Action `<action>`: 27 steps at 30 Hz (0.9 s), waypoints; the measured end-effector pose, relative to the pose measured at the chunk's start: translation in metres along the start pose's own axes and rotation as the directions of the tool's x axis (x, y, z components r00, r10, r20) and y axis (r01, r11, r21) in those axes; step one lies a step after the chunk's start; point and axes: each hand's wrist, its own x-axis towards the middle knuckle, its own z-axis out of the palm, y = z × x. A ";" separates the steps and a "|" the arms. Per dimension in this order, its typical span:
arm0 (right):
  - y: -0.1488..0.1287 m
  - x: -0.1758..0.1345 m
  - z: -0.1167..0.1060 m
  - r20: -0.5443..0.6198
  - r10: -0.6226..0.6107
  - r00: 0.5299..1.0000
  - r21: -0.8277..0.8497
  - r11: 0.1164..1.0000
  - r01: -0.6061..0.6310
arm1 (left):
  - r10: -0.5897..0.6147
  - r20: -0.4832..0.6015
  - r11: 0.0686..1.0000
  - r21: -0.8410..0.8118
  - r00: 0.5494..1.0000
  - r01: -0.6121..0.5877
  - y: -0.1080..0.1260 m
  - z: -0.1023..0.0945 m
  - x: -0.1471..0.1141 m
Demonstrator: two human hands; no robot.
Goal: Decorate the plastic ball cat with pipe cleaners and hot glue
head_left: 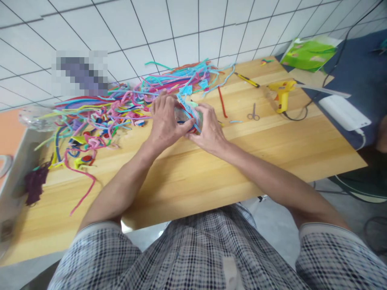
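Observation:
Above the middle of the wooden table, both hands close around a small bundle of pipe cleaners, light blue, pink, red and dark blue. My left hand grips its left side, with the thumb laid across the front. On the right side, my right hand holds it between thumb and curled fingers. A light blue stem sticks out at the top, and a pale green bit shows near the right fingers. The fingers hide much of the bundle, so its full shape cannot be made out.
A tangled heap of pipe cleaners covers the table's back left. To the right lie a red pipe cleaner, small scissors, a yellow cutter and a yellow glue gun with its cord. A white power strip sits beyond the right edge.

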 end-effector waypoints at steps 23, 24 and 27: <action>-0.013 -0.011 -0.023 0.060 0.011 0.998 -0.043 0.999 -0.008 | -0.070 0.440 0.960 -0.215 0.895 0.181 -0.033 -0.028 0.028; -0.013 -0.011 -0.023 0.056 -0.008 0.998 -0.040 0.999 0.010 | -0.051 0.453 0.963 -0.214 0.890 0.164 -0.031 -0.028 0.028; -0.014 -0.014 -0.025 0.055 -0.070 0.996 -0.051 0.996 0.073 | -0.035 0.374 0.979 -0.175 0.927 0.108 -0.025 -0.029 0.028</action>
